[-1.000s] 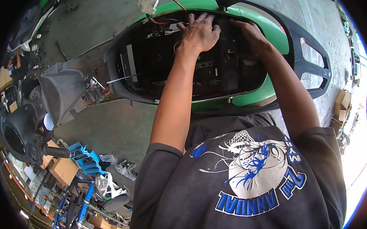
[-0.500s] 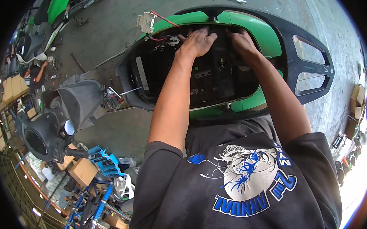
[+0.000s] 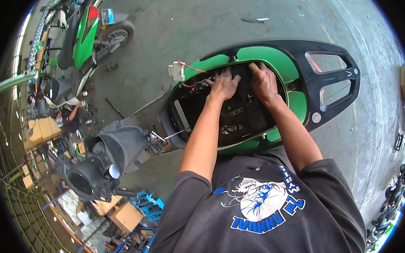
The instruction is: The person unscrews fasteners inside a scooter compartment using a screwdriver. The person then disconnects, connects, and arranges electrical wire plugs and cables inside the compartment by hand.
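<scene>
Green scooter panel [image 3: 271, 57] | seemingly stiff, light, slick; best held by its inner edge | left hand [image 3: 224, 86], right hand [image 3: 264, 83]: apart, near that edge, grip unclear

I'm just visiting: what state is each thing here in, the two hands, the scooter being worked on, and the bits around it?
Left grip: fingers spread, inside the opening's far side.
Right grip: fingers bent, at the far rim; hold unclear.
Nearest scooter: seat opening uncovered.
Pale connector: outside the opening.
Red wire: bent, exposed.
Thin rod: across the front rim.
Background scooter: standing apart.
</scene>
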### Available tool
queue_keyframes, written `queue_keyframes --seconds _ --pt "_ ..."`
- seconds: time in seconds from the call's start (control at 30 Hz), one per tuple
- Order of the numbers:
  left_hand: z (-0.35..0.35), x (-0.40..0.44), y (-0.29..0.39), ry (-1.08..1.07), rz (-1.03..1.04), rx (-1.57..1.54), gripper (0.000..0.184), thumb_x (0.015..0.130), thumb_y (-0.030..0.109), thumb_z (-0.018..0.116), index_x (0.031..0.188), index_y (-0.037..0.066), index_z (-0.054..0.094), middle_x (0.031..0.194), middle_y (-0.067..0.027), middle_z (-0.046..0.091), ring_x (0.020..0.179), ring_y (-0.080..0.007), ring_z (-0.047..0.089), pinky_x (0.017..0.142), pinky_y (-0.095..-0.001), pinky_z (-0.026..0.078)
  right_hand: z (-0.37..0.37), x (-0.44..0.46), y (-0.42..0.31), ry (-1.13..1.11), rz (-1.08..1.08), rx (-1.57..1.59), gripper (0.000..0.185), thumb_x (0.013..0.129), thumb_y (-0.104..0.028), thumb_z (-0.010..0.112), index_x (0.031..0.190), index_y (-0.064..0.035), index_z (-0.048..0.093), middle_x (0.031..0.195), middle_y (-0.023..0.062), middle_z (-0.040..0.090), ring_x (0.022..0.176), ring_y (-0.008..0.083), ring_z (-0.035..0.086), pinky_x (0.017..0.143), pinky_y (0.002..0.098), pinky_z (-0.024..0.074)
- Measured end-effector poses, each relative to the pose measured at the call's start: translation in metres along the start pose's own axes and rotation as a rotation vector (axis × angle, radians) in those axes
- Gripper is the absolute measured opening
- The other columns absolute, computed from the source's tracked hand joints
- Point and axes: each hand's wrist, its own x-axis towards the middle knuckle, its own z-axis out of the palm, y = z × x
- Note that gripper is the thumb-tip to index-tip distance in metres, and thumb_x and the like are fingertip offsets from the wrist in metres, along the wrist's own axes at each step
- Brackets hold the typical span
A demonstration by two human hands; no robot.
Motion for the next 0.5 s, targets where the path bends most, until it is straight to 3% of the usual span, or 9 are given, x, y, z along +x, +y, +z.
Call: queue_keyframes --seconds 0.07,0.1,0.17,0.2,0.3,0.37,0.43,0.47,0.5 --pt "-0.001 0.000 0.001 -0.001 0.018 0.008 0.075 0.092 0.048 0.046 0.151 0.005 0.028 0.156 -0.0199 0.028 0.146 -0.0396 0.017 0.108 -0.0733 0.008 -0.007 0.000 0.002 -0.098 -0.161 -0.117 0.011 0.085 -0.013 0.054 0.090 -0.0074 0.062 0.104 0.0241 0.061 0.090 0.0374 0.062 0.076 0.0460 0.0519" --pt "-0.003 0.000 0.003 -0.022 0.000 -0.017 0.075 0.091 0.049 0.046 0.149 0.003 0.030 0.155 -0.0204 0.030 0.146 -0.0397 0.018 0.109 -0.0726 0.008 -0.009 0.001 0.004 -0.083 -0.161 -0.126 0.011 0.085 -0.013 0.054 0.090 -0.0074 0.062 0.104 0.0241 0.061 0.090 0.0374 0.062 0.076 0.0460 0.0519" --pt "-0.011 0.006 0.005 -0.038 0.001 -0.045 0.076 0.091 0.049 0.047 0.148 0.002 0.032 0.154 -0.0209 0.031 0.145 -0.0399 0.020 0.110 -0.0718 0.008 -0.011 0.002 0.008 -0.093 -0.448 -0.282 0.016 0.085 -0.017 0.052 0.091 -0.0057 0.062 0.111 0.0220 0.060 0.101 0.0354 0.059 0.087 0.0452 0.0480" --pt "-0.016 0.010 0.005 -0.121 -0.026 -0.004 0.075 0.090 0.050 0.047 0.146 0.001 0.036 0.153 -0.0208 0.033 0.144 -0.0405 0.022 0.110 -0.0720 0.007 -0.013 0.002 0.006 -0.192 -0.446 -0.294 0.019 0.085 -0.019 0.051 0.090 -0.0037 0.062 0.114 0.0215 0.059 0.108 0.0341 0.056 0.095 0.0451 0.0435" --pt "-0.026 0.013 0.013 -0.187 -0.023 0.061 0.073 0.089 0.053 0.048 0.139 0.000 0.047 0.150 -0.0191 0.040 0.141 -0.0416 0.031 0.110 -0.0725 0.007 -0.016 0.006 0.003 -0.136 -0.590 -0.454 0.019 0.085 -0.018 0.051 0.090 -0.0037 0.062 0.113 0.0225 0.059 0.106 0.0348 0.058 0.093 0.0446 0.0452" --pt "-0.029 0.011 0.019 -0.208 -0.046 0.131 0.075 0.088 0.058 0.048 0.138 0.003 0.050 0.149 -0.0169 0.043 0.139 -0.0432 0.034 0.111 -0.0718 0.007 -0.017 0.009 -0.006 -0.230 -0.460 -0.461 0.018 0.088 -0.016 0.050 0.092 -0.0035 0.062 0.108 0.0237 0.062 0.099 0.0372 0.062 0.087 0.0464 0.0497" --pt "-0.028 0.007 0.023 -0.175 -0.069 0.148 0.078 0.087 0.060 0.051 0.138 0.002 0.050 0.147 -0.0169 0.044 0.137 -0.0441 0.037 0.110 -0.0730 0.007 -0.016 0.011 -0.020 -0.331 0.086 -0.310 0.015 0.087 -0.013 0.053 0.093 -0.0028 0.062 0.099 0.0240 0.064 0.089 0.0403 0.064 0.079 0.0497 0.0531" --pt "-0.027 0.006 0.023 -0.175 -0.071 0.133 0.078 0.087 0.061 0.051 0.138 0.002 0.050 0.147 -0.0172 0.045 0.137 -0.0448 0.036 0.109 -0.0735 0.007 -0.010 0.004 -0.017 -0.259 0.121 -0.223 0.014 0.085 -0.010 0.055 0.094 -0.0018 0.061 0.092 0.0237 0.064 0.085 0.0432 0.064 0.075 0.0527 0.0538" --pt "-0.028 0.006 0.024 -0.172 -0.067 0.118 0.078 0.087 0.061 0.051 0.137 0.002 0.050 0.147 -0.0174 0.045 0.137 -0.0454 0.035 0.109 -0.0739 0.007 -0.010 -0.001 -0.022 -0.195 0.160 -0.196 0.017 0.081 -0.007 0.057 0.096 -0.0009 0.061 0.092 0.0241 0.063 0.090 0.0445 0.063 0.079 0.0526 0.0528"
